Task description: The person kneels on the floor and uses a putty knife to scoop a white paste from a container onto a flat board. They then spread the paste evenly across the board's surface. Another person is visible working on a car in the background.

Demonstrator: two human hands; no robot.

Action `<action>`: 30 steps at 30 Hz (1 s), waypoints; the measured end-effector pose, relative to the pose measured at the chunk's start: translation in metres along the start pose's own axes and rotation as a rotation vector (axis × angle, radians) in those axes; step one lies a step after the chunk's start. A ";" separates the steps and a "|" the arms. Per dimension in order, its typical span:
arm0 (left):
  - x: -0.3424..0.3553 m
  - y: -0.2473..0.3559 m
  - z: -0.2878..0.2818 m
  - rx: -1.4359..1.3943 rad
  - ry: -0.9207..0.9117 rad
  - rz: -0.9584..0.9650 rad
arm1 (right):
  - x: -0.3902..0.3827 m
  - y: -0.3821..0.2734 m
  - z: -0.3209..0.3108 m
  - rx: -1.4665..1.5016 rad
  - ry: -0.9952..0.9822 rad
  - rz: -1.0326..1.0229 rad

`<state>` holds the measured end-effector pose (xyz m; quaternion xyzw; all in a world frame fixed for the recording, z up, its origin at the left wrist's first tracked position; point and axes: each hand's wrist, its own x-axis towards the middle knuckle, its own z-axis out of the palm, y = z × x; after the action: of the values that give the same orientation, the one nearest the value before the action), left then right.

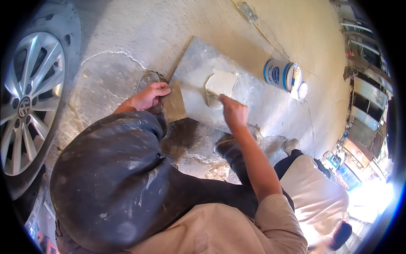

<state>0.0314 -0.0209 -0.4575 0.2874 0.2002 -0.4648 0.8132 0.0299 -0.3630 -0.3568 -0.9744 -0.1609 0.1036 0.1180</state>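
Observation:
In my left hand (153, 95) is a flat tan rectangular spreader (176, 106), pinched at its upper corner beside the left edge of a grey board (190, 59) on the floor. My right hand (234, 112) grips a small scraper (213, 100) at the lower end of a patch of pale cream paste (222, 80) spread on that board; the scraper's exact shape is partly hidden by paste and fingers. A white-and-blue can (275, 74) lies at the board's right side, its round opening facing right.
A car wheel (36, 72) stands close on the left. A clear round object (146, 78) sits behind my left hand. A yellow cord (266, 36) with a small plate crosses the floor above. A crouching person (315, 190) is at lower right. Cluttered shelving (368, 97) lines the right edge.

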 end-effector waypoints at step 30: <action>0.001 0.002 0.008 0.005 0.019 0.003 | 0.031 0.020 -0.005 0.123 0.236 0.723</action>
<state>0.0344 -0.0260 -0.4520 0.2940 0.2063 -0.4614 0.8112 0.0653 -0.3722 -0.3628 -0.9646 0.2141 0.0350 0.1499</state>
